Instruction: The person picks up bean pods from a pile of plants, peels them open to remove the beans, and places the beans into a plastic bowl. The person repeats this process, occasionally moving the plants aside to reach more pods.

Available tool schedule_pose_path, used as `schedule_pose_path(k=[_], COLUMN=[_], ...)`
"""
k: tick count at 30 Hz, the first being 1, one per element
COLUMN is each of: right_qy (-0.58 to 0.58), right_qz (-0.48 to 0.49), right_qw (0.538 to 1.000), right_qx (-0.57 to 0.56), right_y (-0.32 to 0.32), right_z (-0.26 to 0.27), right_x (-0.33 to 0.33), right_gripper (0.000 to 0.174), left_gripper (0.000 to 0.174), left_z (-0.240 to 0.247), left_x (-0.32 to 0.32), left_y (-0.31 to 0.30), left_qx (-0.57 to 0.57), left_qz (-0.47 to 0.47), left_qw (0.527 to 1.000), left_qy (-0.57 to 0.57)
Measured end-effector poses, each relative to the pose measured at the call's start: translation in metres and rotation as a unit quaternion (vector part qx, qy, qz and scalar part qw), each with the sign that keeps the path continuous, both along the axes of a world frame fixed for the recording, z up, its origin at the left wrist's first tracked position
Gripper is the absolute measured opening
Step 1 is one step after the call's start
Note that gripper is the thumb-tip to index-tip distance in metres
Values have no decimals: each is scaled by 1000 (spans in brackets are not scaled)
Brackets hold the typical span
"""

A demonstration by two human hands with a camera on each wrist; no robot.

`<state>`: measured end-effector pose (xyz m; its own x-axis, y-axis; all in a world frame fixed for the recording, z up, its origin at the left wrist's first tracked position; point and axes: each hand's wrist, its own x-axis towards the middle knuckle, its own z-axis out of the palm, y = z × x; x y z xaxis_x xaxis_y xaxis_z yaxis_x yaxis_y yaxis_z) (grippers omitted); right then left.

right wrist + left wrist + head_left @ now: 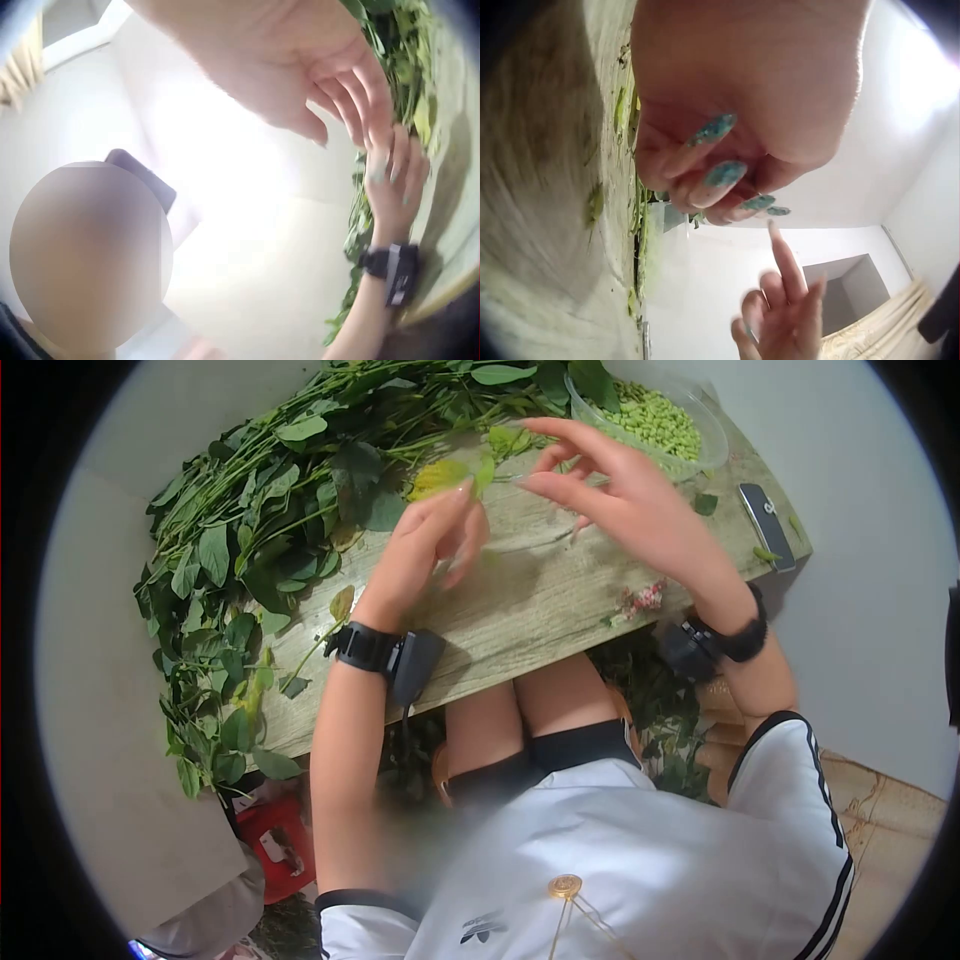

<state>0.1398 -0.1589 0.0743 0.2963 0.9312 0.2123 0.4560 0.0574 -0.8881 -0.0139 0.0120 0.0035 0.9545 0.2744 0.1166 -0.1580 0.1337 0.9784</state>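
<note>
My left hand (435, 545) is raised over the wooden table, its fingers curled in towards the thumb. At its fingertips shows a small, blurred green pod (485, 473), which the hand appears to pinch; in the left wrist view the curled fingers (724, 176) hide it. A yellow leaf (436, 480) lies just beyond that hand. To the right, my right hand (625, 495) hovers with its index finger stretched out and its thumb apart from it, nothing between them. Behind it stands a clear plastic bowl (722, 452) partly filled with shelled green beans (660, 425).
Leafy bean stalks (270, 500) are heaped along the table's back and left edges. A phone (768, 525) lies at the right edge beside a small pod (766, 555). Reddish-white scraps (642, 600) are near the front edge. A red stool (275, 850) stands below left.
</note>
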Motion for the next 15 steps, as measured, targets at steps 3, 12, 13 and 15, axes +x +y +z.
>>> schedule_pose_path(k=[3,12,13,15], right_qy=[-65,25,-89,-144], right_qz=[24,50,53,83], right_qw=[997,990,987,973], right_qx=[37,126,126,161], right_y=[33,64,65,67], right_z=[-19,-39,-41,-42], right_x=[10,17,21,21], right_gripper=[40,28,34,41], left_gripper=[48,65,66,66], left_z=[5,0,-3,-7], left_x=[-2,4,7,8], left_y=[-14,-11,-10,-8], left_qx=[-69,-47,-47,-48], left_qz=[5,14,76,141], left_qw=[998,992,992,987], left_qy=[10,115,89,64])
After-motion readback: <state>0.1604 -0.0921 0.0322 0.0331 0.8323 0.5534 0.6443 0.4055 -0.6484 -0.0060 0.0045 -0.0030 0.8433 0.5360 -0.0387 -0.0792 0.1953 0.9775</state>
